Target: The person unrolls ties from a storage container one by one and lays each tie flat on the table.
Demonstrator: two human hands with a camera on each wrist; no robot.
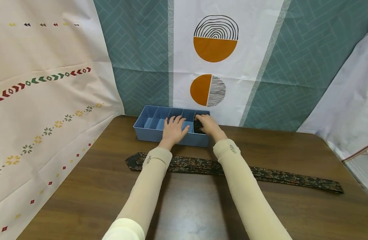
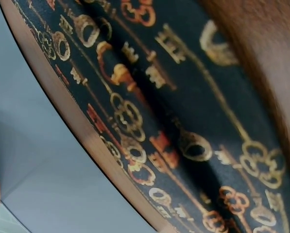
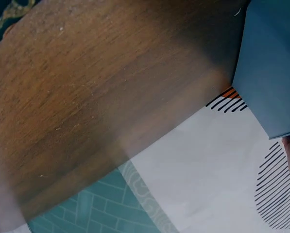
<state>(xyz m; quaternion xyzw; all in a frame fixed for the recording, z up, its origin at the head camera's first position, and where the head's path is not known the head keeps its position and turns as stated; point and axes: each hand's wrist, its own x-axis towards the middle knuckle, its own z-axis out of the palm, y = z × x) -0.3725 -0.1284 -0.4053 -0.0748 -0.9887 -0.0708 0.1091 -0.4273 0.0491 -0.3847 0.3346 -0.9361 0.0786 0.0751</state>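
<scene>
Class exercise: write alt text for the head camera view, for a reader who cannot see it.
Two hands reach into a blue divided tray on a brown table: the left hand rests open, the right hand grips a dark rolled item. A patterned necktie lies flat nearer the viewer.

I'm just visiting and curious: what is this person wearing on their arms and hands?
Both arms are covered in snug, cream-coloured stretch sleeves reaching to the wrists, each with small dark lettering printed near the cuff. The left hand and right hand are bare: no gloves, rings or watch show.

Makeshift staged room: patterned cloth backdrops [image 1: 213, 53] behind a wooden table [image 1: 184, 206].
</scene>
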